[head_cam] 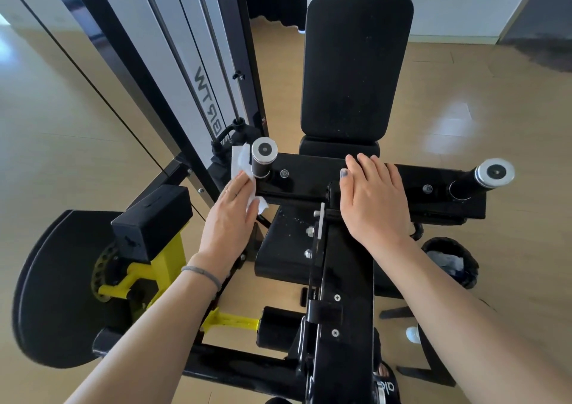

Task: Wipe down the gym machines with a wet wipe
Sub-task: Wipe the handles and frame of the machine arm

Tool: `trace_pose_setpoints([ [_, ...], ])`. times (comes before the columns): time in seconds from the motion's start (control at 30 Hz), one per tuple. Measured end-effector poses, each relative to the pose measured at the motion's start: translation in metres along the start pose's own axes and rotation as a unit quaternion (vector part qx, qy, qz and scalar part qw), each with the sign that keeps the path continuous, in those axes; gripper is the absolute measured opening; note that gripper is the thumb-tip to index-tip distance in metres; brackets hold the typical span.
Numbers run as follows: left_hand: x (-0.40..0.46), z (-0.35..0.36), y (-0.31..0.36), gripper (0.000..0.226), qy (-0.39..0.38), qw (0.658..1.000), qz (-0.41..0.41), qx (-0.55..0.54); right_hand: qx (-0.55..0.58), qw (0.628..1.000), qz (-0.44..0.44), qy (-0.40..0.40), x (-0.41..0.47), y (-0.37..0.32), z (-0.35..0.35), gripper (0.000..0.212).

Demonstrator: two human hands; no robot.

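Observation:
A black gym machine fills the view, with a padded backrest (pixel 356 69) and a black crossbar (pixel 306 174) running left to right. At the crossbar's left end stands a short handle with a silver cap (pixel 264 156); a matching handle (pixel 492 174) is at the right end. My left hand (pixel 230 218) holds a white wet wipe (pixel 244 168) against the base of the left handle. The wipe wraps partly behind the handle. My right hand (pixel 374 199) rests flat on the middle of the crossbar, fingers straight.
The weight stack frame (pixel 198 72) rises at the left behind the handle. A black round plate (pixel 52 289) and yellow adjuster parts (pixel 164 267) sit low left. A small black bin (pixel 452 261) with trash stands on the wooden floor at right.

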State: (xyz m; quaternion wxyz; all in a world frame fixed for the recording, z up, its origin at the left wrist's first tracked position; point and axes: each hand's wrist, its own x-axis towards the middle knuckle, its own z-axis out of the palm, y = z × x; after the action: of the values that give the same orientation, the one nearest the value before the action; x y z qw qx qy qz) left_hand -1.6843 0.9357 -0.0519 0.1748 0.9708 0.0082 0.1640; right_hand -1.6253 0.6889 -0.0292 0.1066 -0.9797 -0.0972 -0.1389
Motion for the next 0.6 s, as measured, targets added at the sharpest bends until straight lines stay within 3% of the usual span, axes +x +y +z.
trace_pose_setpoints([
  [0.13,0.009,-0.011,0.003,0.029,0.006,0.998,-0.014,-0.067,-0.002,1.0,0.002,-0.002,0.0,-0.001,-0.001,0.058],
  [0.2,0.029,-0.02,0.005,0.021,0.03,0.988,-0.072,-0.134,0.0,1.0,0.004,-0.004,0.0,-0.001,-0.001,0.058],
  [0.27,0.041,-0.035,0.012,0.022,0.048,0.946,-0.167,-0.275,0.0,1.0,0.008,-0.007,0.0,0.0,-0.001,0.058],
  [0.33,0.039,-0.047,0.021,0.025,0.052,0.892,-0.211,-0.396,-0.001,1.0,0.01,-0.012,0.0,0.0,-0.002,0.059],
  [0.47,0.023,-0.061,0.039,0.023,0.03,0.824,-0.174,-0.538,0.006,1.0,0.006,-0.019,0.0,-0.002,-0.004,0.062],
  [0.6,0.019,-0.072,0.051,0.008,0.006,0.804,-0.136,-0.579,0.011,1.0,0.009,-0.021,0.0,-0.002,-0.005,0.064],
])
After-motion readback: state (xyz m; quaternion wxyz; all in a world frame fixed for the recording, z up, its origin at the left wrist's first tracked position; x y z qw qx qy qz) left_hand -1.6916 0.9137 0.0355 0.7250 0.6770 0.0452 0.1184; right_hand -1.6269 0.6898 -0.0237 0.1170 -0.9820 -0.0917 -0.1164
